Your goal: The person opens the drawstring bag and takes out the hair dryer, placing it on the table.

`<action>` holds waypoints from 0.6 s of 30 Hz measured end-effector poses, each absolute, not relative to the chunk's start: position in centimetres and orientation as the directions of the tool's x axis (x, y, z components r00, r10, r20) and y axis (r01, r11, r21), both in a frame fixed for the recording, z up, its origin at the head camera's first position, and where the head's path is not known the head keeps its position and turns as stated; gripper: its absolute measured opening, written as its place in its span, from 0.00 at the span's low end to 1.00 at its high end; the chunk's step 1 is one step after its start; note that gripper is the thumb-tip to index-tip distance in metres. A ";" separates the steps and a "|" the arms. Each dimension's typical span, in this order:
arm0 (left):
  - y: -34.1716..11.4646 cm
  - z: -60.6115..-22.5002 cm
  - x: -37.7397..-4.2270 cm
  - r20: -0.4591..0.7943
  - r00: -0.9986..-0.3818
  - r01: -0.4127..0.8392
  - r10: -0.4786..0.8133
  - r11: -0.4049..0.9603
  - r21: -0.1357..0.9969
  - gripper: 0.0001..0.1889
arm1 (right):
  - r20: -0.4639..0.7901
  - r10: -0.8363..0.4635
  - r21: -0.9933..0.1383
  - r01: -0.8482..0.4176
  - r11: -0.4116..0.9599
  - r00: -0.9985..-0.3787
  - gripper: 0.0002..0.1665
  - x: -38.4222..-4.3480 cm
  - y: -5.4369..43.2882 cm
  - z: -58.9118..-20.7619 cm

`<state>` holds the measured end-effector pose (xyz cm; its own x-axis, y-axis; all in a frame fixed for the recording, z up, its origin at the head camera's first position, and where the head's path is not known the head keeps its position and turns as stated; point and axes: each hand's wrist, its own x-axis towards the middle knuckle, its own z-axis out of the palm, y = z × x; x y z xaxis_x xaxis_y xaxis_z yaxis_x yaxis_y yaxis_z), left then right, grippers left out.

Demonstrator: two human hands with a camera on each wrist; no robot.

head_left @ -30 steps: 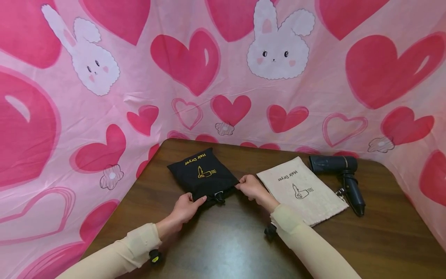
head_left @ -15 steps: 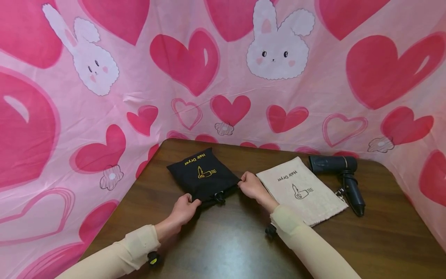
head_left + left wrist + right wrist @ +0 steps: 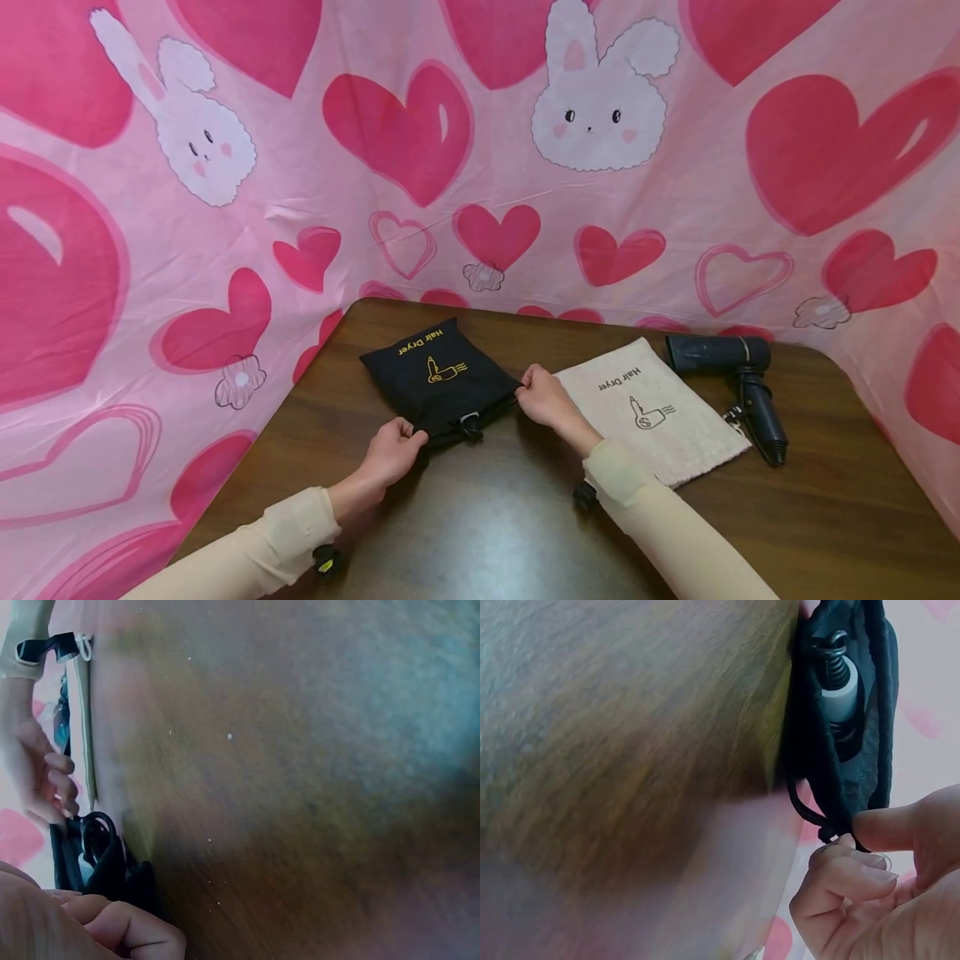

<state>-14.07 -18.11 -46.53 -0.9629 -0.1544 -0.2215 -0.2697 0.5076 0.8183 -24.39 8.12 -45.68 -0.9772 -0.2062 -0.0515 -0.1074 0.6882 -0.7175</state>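
A black drawstring bag (image 3: 442, 379) with yellow "Hair Dryer" lettering lies on the left of the table, its mouth toward me. My left hand (image 3: 393, 454) pinches the left corner of that mouth. At the opposite corner my right hand (image 3: 546, 398) pinches the edge between thumb and forefinger, with a black cord (image 3: 806, 810) hanging beside the fingertips. Inside the parted mouth, the right wrist view shows a white-banded handle end (image 3: 841, 697) with a dark coiled cable. The rest of that object is hidden in the bag.
A cream "Hair Dryer" bag (image 3: 652, 417) lies flat on the right, partly behind my right forearm. Beyond it rests a black hair dryer (image 3: 716, 354) with its cord wrapped at the handle. Pink heart-patterned cloth (image 3: 510, 183) hangs behind the wooden table (image 3: 465, 533).
My right hand has shifted slightly right and my left hand slightly left and toward me, drawing the black bag's mouth wider. The cream bag and black dryer stay put.
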 end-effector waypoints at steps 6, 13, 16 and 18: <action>-18.4 -46.7 -14.0 -0.234 -0.958 -0.285 -0.163 0.510 0.812 0.08 | -0.053 -0.190 -0.691 -0.102 0.716 -0.980 0.05 -24.3 8.1 -45.6; -18.6 -46.8 -13.9 -0.239 -0.958 -0.288 -0.161 0.492 0.822 0.08 | -0.051 -0.192 -0.683 -0.107 0.722 -0.980 0.05 -24.3 8.2 -45.9; -18.7 -47.1 -14.0 -0.242 -0.955 -0.296 -0.172 0.476 0.828 0.08 | -0.055 -0.192 -0.681 -0.104 0.725 -0.980 0.05 -24.4 8.2 -45.9; -18.7 -47.2 -14.0 -0.247 -0.953 -0.302 -0.177 0.464 0.833 0.08 | -0.057 -0.194 -0.683 -0.104 0.723 -0.979 0.06 -24.5 8.2 -46.0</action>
<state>-14.02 -18.73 -47.18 -0.9527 -0.1771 -0.2471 -0.3023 0.4641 0.8326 -24.46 8.20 -45.96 -0.9793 -0.1942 -0.0572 -0.1036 0.7234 -0.6826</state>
